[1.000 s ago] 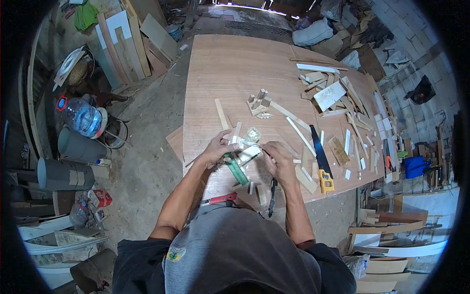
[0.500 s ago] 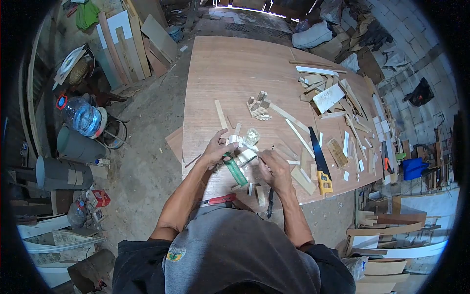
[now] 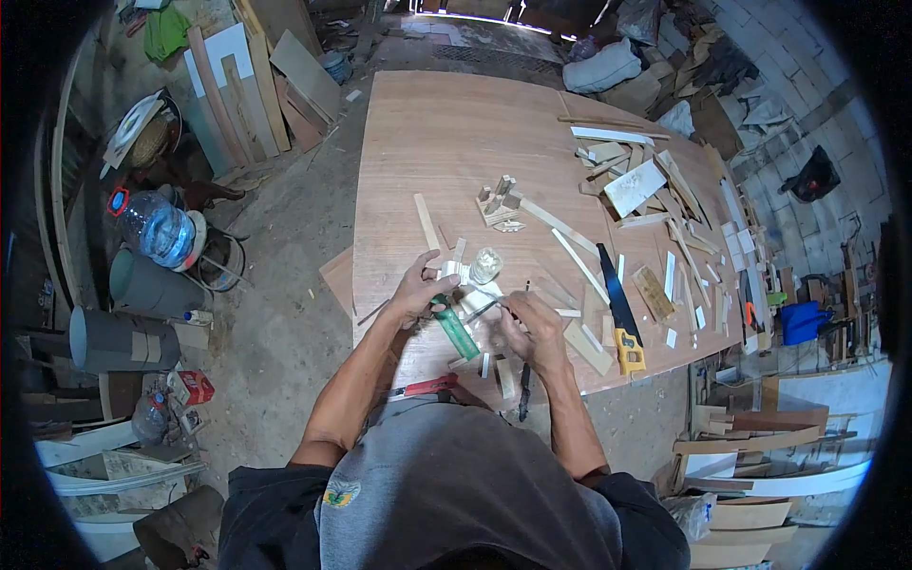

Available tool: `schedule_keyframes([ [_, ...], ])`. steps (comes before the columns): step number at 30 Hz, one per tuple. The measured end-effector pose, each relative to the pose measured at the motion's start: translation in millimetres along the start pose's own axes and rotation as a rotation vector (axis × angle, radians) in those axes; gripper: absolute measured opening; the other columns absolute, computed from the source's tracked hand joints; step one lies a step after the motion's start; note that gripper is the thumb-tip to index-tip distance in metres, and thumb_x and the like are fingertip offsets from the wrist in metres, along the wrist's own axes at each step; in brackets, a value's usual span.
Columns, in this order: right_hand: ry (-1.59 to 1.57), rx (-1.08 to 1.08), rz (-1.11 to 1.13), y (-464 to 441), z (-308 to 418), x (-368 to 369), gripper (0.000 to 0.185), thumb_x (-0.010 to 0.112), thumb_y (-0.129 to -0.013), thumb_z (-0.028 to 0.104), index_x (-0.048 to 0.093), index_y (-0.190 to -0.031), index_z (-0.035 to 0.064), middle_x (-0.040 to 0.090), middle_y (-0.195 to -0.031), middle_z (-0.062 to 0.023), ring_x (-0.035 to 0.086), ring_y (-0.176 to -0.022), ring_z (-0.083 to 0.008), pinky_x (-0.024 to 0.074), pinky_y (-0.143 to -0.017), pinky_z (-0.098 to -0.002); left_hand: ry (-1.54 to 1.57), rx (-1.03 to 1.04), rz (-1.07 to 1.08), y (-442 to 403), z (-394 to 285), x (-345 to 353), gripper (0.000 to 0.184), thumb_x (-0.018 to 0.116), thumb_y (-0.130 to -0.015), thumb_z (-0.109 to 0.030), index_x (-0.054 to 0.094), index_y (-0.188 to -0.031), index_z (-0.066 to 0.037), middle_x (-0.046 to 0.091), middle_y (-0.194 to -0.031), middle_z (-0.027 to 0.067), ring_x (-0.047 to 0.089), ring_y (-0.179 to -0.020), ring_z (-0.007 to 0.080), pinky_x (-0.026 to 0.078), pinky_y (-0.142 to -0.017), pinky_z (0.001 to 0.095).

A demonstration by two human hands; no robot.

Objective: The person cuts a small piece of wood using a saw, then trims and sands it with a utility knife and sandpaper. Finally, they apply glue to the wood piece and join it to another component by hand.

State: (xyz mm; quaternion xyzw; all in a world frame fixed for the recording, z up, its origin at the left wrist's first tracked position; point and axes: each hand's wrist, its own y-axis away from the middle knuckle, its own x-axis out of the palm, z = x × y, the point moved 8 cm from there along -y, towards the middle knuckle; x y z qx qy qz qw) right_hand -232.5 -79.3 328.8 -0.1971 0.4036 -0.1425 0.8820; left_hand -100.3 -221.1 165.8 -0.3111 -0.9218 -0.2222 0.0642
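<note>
My left hand (image 3: 418, 288) is closed round a small pale wooden piece (image 3: 450, 273) over the near part of the table. To its right, my right hand (image 3: 530, 323) is closed on a thin stick-like tool, whose tip points toward a pale block (image 3: 475, 302) between the hands. Just beyond them stands a clear jar (image 3: 486, 264) with pale contents. A green object (image 3: 456, 332) lies below the hands, and a red-handled tool (image 3: 427, 387) is at the near edge. Farther out sits a small wooden assembly (image 3: 499, 201) with upright pegs.
The wooden table (image 3: 446, 123) carries a handsaw (image 3: 622, 309) with a yellow handle on the right. Beyond it is a pile of wood offcuts (image 3: 636, 185). A water bottle (image 3: 161, 228) stands left of the table, and boards (image 3: 233, 95) lean at the far left.
My right hand has drawn slightly back from my left hand and turned, its tool tip now nearer the pale block. My left hand has barely moved.
</note>
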Motion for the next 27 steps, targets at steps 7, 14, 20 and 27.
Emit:
schedule_keyframes([
  [7,-0.009,-0.037,0.003,-1.1,6.1,0.8,0.022,0.07,-0.076,-0.009,0.069,-0.098,-0.004,0.068,-0.09,-0.0174,0.068,-0.08,-0.0308,0.0547,-0.07,-0.036,0.017,-0.034,0.025,-1.5,5.6,-1.6,0.093,0.081,-0.081,-0.031,0.026,-0.152,-0.009,0.058,-0.112,0.0088,0.061,-0.097,0.017,0.054,-0.062,0.0281],
  [14,-0.037,-0.063,-0.084,-5.0,0.1,-4.8,0.021,0.069,-0.077,-0.009,0.07,-0.098,-0.0044,0.068,-0.09,-0.0184,0.069,-0.078,-0.0295,0.0554,-0.066,-0.035,0.049,-0.054,0.043,1.6,3.9,0.8,0.094,0.081,-0.081,-0.032,0.024,-0.153,-0.009,0.056,-0.119,0.0135,0.06,-0.104,0.0207,0.056,-0.064,0.0291],
  [20,-0.033,0.03,-0.143,-5.9,-3.2,-11.8,0.022,0.069,-0.077,-0.008,0.071,-0.098,-0.0028,0.07,-0.091,-0.0163,0.069,-0.083,-0.0277,0.0546,-0.073,-0.0339,0.077,-0.095,0.072,3.9,8.3,1.8,0.084,0.077,-0.085,-0.031,0.029,-0.151,-0.016,0.056,-0.115,0.0039,0.058,-0.104,0.0151,0.053,-0.071,0.0338],
  [27,-0.04,0.07,-0.169,-8.1,-21.6,-8.0,0.022,0.069,-0.08,-0.005,0.072,-0.1,-0.0006,0.07,-0.097,-0.0188,0.069,-0.086,-0.0308,0.0556,-0.074,-0.0355,0.098,-0.076,0.096,1.9,6.2,1.4,0.093,0.08,-0.083,-0.031,0.023,-0.154,-0.011,0.059,-0.119,0.011,0.06,-0.105,0.0198,0.057,-0.069,0.0329],
])
